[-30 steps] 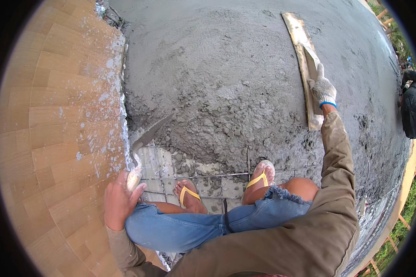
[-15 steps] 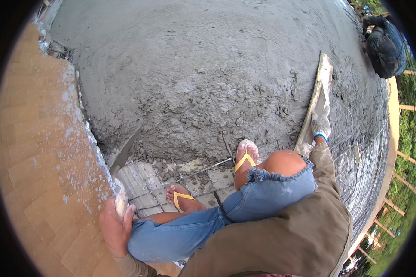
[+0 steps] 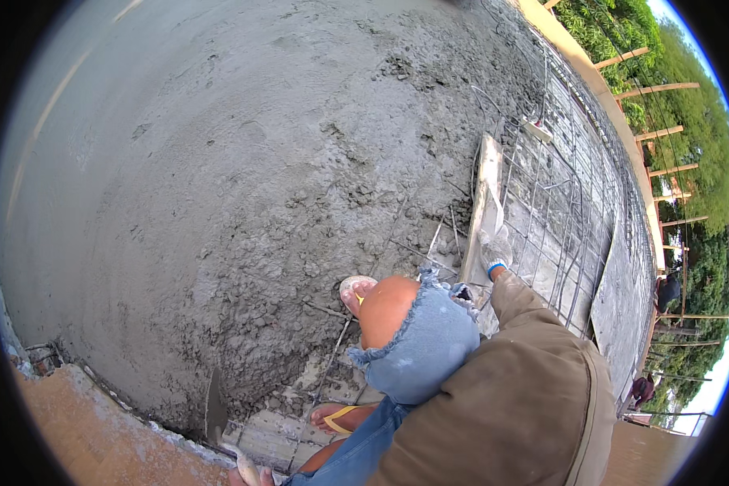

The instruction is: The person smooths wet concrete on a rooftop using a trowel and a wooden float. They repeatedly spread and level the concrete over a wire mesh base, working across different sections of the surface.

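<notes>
My left hand [image 3: 255, 478], partly cut off by the lower edge, is closed around the pale handle of a trowel [image 3: 215, 407]. The grey blade points away from me and meets the rough wet concrete [image 3: 251, 300] beside the tan floor's broken edge. Farther to the right, my gloved right hand [image 3: 495, 248] grips a long, mortar-smeared wooden board [image 3: 483, 190] along its right side; the fingers are partly hidden. A pale strip [image 3: 496, 209] runs up the board from the glove. The board lies between the lumpy concrete and bare steel mesh.
Smooth wet concrete [image 3: 89, 211] spreads to the left. Reinforcing mesh [image 3: 555, 211] and a grey sheet [image 3: 611, 312] lie to the right, with a small pale box [image 3: 536, 130] and cable beyond the board. My sandalled foot [image 3: 340, 419] stands among bars. Distant people [image 3: 667, 292] show at the right edge.
The view has swung to the right, so the tan floor has dropped to the lower left and the crouching person is out of sight. Both hands keep their grip on the trowel and the board.
</notes>
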The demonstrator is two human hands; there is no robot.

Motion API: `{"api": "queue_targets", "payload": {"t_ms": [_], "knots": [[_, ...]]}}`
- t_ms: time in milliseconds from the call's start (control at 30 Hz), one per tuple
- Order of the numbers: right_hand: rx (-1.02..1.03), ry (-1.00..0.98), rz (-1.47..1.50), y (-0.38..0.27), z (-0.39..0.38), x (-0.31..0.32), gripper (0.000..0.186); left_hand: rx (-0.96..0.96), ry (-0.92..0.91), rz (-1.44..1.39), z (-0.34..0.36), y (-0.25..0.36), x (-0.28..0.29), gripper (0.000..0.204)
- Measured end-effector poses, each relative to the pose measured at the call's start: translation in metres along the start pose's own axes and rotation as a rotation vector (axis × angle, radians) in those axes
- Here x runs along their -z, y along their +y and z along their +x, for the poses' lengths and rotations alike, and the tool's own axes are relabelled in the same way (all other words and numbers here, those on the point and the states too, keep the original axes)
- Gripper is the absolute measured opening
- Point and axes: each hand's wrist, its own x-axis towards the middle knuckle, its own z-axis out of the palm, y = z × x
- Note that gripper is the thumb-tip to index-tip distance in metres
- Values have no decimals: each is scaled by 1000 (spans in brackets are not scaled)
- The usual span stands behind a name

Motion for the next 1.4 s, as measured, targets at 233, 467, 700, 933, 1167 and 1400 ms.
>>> {"api": "queue_targets", "payload": {"t_ms": [233,467,700,933,1167,1400], "knots": [[128,257,179,11,24,-2,78,30,-82,-11,8,25,12,48],[238,2,598,-110,7,40,48,54,-109,-29,19,48,24,49],[337,-113,717,-114,21,3,47,70,-166,7,24,53,27,51],[63,-574,430,-94,-1,-6,45,104,-168,68,35,50,28,40],[34,-697,183,-83,-12,-18,46,58,-129,-57,33,15,10,46],[103,-710,-70,-93,-5,-7,46,163,-326,122,42,34,33,50]]}}
